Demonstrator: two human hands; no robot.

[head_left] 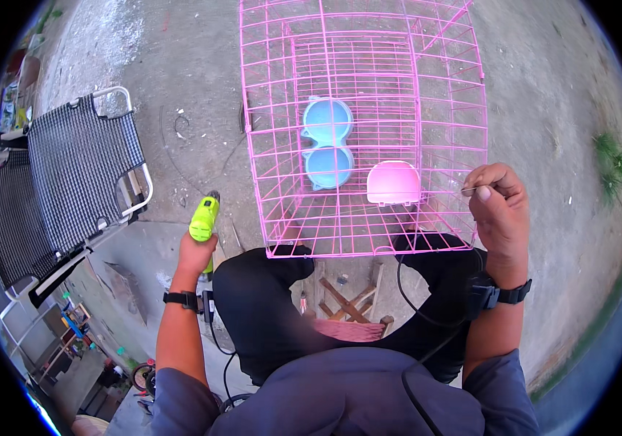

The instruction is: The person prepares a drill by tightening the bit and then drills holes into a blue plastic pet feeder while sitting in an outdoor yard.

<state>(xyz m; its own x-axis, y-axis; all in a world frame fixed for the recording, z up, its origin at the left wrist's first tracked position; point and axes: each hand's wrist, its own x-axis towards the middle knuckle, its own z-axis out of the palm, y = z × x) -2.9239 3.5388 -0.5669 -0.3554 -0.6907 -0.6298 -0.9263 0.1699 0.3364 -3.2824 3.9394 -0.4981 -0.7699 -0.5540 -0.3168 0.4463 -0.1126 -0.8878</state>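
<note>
A pink wire cage (354, 254) stands in front of me, its near edge by my knees. Inside it show a light blue double bowl (327, 120) and a small pink plastic tray (394, 180). To the left of the cage, my left hand (196, 254) is closed around the handle of a lime-green power drill (206, 218), whose front end points away from me. At the cage's near right corner, my right hand (501, 207) is raised, thumb and fingers pinching a thin wire (476, 190). The wire's far end is too fine to follow.
A folding chair with checkered fabric (89, 171) stands at the left. Loose dark wire (181, 123) lies on the dusty ground beside the cage. Beneath me is a low wooden stool (343, 301) with a red woven seat. Black cables (416, 309) run from straps on both wrists.
</note>
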